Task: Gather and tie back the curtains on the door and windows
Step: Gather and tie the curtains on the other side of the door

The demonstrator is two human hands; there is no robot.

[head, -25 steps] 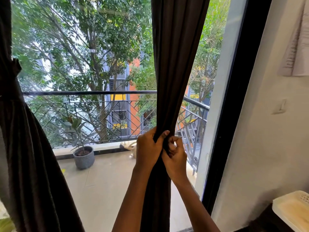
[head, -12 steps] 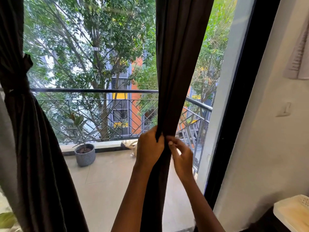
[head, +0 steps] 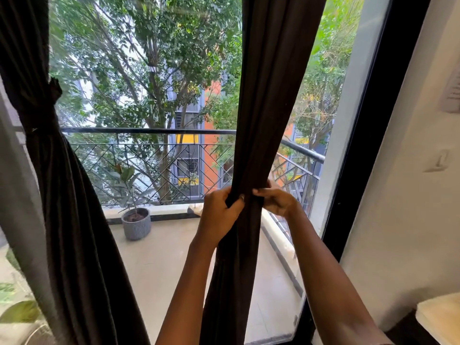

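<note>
We hold our 2 arms up side by side, forearms rising from the bottom of the view. Our left hand (head: pixel 220 216) grips the gathered curtain (head: pixel 263 95), fingers and thumb curled round a fold. Our right hand (head: pixel 277 202), just beside it with its wrist bent, shows us its back and pinches the same fabric at the fingertips.

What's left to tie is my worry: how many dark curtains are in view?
2. The left curtain hangs tied at the left edge; the middle curtain is gripped by the left hand and right hand. Others may hang out of frame.
</note>
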